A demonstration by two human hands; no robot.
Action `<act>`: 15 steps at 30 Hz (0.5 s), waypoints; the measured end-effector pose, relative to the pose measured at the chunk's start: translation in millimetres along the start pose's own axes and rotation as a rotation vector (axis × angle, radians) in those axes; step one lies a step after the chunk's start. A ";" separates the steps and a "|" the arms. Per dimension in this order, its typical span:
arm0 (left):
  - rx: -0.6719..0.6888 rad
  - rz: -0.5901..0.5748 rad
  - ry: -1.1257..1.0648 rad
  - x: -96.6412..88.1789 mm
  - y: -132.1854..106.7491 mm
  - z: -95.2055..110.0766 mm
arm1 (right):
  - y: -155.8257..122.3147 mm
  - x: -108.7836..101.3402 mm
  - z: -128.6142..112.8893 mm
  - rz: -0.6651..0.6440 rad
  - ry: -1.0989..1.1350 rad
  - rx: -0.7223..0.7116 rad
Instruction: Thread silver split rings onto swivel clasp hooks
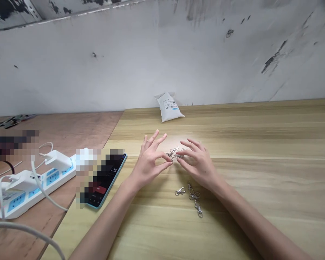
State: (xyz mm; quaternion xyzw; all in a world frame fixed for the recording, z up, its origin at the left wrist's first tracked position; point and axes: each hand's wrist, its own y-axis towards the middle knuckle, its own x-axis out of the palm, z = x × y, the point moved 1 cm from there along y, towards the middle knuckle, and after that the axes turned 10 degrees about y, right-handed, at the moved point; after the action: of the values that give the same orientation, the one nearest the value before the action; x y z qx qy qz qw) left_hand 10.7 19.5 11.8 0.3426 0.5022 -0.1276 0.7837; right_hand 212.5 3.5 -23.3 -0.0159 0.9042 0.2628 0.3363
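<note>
Well in from the left edge of the worktop (273, 144), the left hand (149, 160) and right hand (198, 161) curl thumb towards forefinger at clustered metal clasps (175, 148), pinching what I can't tell, and crowded hooks could snag, dragging neighbours along.

Open passage is offered across the right part of the pale wood-grained tabletop (273, 151). Leftward, the way is obstructed by a black-screened, blue-edged smartphone (111, 181) and a long white power strip (54, 183); ahead, by a white printed pouch (169, 108); between the forearms (116, 209), by silver metal clasps (195, 196).
</note>
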 end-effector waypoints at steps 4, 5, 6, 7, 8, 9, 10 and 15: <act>-0.031 0.008 -0.026 -0.4 0.3 0.9 | -4.2 5.3 -9.7 -0.065 -0.101 -0.110; -0.031 0.008 -0.037 -0.1 0.3 1.2 | -4.9 6.9 -12.1 -0.061 -0.116 -0.129; -0.029 0.008 -0.050 0.3 0.2 1.5 | -5.3 8.4 -14.2 -0.052 -0.131 -0.146; -0.027 0.008 -0.061 0.7 0.1 2.0 | -5.6 9.7 -15.9 -0.041 -0.146 -0.164; -0.026 0.007 -0.071 1.0 0.0 2.5 | -5.7 10.8 -17.2 -0.028 -0.160 -0.181; -0.028 0.008 -0.081 1.2 -0.1 3.1 | -5.7 11.5 -18.2 -0.014 -0.171 -0.197; -0.032 0.006 -0.093 1.3 -0.1 3.8 | -5.6 11.8 -18.8 -0.001 -0.181 -0.207; -0.063 -0.013 -0.149 0.2 0.6 7.8 | -5.5 9.6 -18.4 0.064 -0.212 -0.196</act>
State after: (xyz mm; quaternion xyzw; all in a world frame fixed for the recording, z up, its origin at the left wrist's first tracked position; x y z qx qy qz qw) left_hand 16.6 14.8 13.9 0.3041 0.4484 -0.1419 0.8285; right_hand 195.1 -8.7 -20.0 0.0082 0.8336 0.3606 0.4184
